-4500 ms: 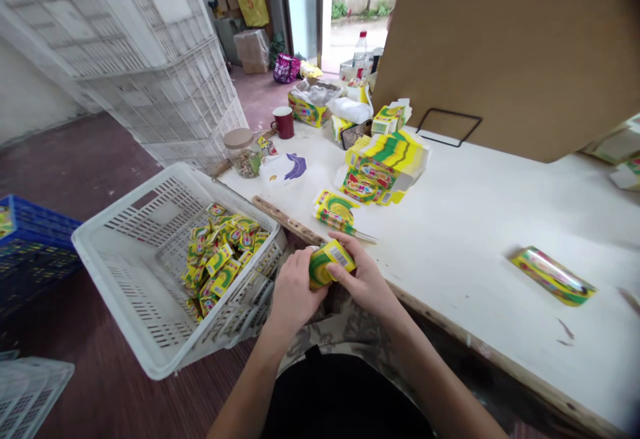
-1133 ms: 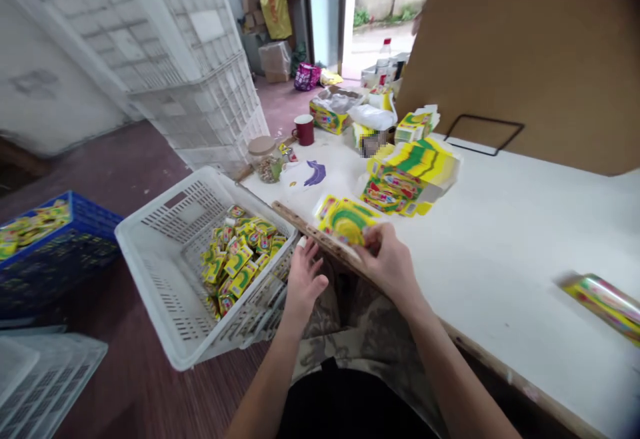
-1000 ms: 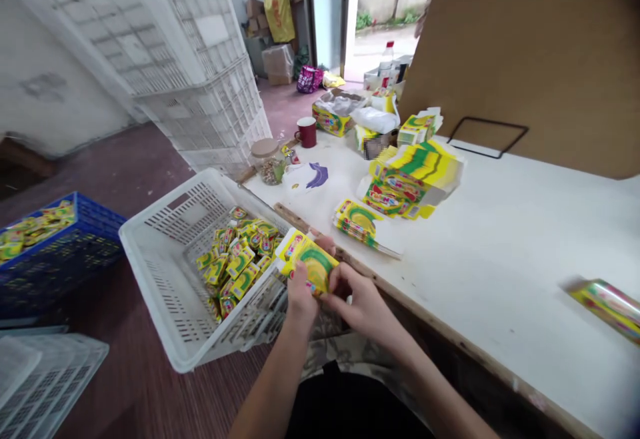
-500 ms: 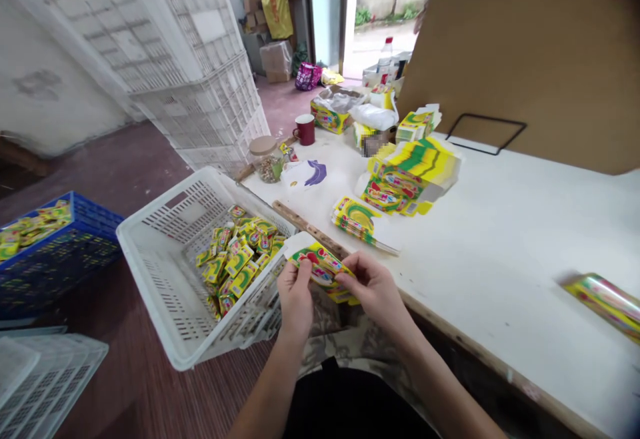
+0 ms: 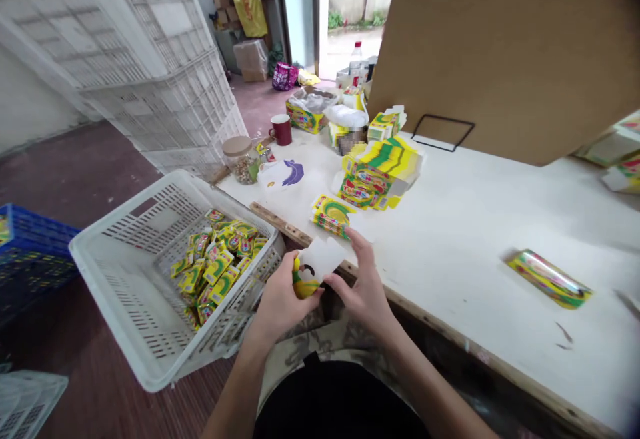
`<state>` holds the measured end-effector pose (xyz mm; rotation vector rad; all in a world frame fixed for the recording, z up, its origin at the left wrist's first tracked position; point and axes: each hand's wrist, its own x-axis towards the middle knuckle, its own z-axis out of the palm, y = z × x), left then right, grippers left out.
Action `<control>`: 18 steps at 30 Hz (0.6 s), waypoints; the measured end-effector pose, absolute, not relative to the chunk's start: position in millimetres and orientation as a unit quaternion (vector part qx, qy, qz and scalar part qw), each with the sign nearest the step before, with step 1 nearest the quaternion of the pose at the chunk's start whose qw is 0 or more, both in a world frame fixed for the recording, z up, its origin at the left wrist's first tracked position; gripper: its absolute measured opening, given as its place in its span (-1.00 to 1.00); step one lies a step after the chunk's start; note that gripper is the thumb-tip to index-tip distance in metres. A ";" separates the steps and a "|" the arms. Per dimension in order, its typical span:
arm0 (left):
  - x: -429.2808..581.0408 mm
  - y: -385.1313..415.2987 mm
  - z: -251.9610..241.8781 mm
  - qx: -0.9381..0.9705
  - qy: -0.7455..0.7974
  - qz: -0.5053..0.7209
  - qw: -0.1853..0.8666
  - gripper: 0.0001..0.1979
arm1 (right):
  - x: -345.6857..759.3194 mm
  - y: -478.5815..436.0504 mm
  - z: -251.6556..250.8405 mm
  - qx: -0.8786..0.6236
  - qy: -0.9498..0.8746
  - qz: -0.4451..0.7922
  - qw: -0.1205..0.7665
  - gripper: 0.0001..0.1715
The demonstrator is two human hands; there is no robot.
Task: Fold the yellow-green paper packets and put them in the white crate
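Observation:
In the head view my left hand (image 5: 285, 296) is closed round a small yellow printed carton (image 5: 305, 287) just off the table's front edge. The carton's white unprinted flap (image 5: 325, 256) stands up and faces me. Close on the right, my right hand (image 5: 363, 286) has its thumb and forefinger spread apart. Its thumb tip is at the carton's lower edge; whether it touches cannot be told. Just beyond the hands lies a small stack of flat cartons (image 5: 332, 214) on the white table (image 5: 450, 239). A white plastic crate (image 5: 123, 229) at my left holds many small filled yellow boxes (image 5: 220, 267).
Further back are a large fanned stack of flat cartons (image 5: 380, 172), a maroon mug (image 5: 281, 130) and a lidded jar (image 5: 240, 159). A shiny yellow packet (image 5: 547, 278) lies on the right. Tall white crates (image 5: 150, 72) and a blue crate (image 5: 37, 259) stand left.
The carton has turned so that its white side shows. My right hand has let go of its printed end and spread its fingers. The whole view has swung to the right.

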<state>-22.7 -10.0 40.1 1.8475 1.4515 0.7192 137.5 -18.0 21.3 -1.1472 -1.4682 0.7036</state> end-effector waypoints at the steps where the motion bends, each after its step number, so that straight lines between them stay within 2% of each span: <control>1: -19.0 -12.8 35.3 0.712 0.558 0.285 0.317 -0.39 | 135.7 -18.1 19.3 -0.471 -0.556 0.401 0.555 -0.23; 4: -12.7 -20.2 23.7 0.747 0.525 0.307 0.267 -0.29 | 131.1 -17.2 17.6 -0.372 -0.389 0.683 0.493 -0.42; 7: -12.7 -23.4 20.8 0.777 0.483 0.346 0.209 -0.38 | 130.2 -14.8 19.2 -0.328 -0.339 0.761 0.446 -0.41; 9: -13.9 -22.9 22.7 0.776 0.480 0.358 0.197 -0.52 | 131.5 -13.7 19.4 -0.331 -0.380 0.728 0.465 -0.32; 11: -14.2 -20.4 24.2 0.763 0.497 0.345 0.229 -0.59 | 132.4 -14.2 18.7 -0.346 -0.472 0.649 0.486 -0.28; 15: -10.9 -13.5 18.0 0.718 0.528 0.345 0.295 -0.46 | 131.3 -18.3 15.4 -0.380 -0.672 0.448 0.451 -0.43; 18: -11.6 -12.2 11.2 0.704 0.557 0.346 0.273 -0.34 | 133.8 -17.5 10.6 -0.436 -0.683 0.355 0.467 -0.43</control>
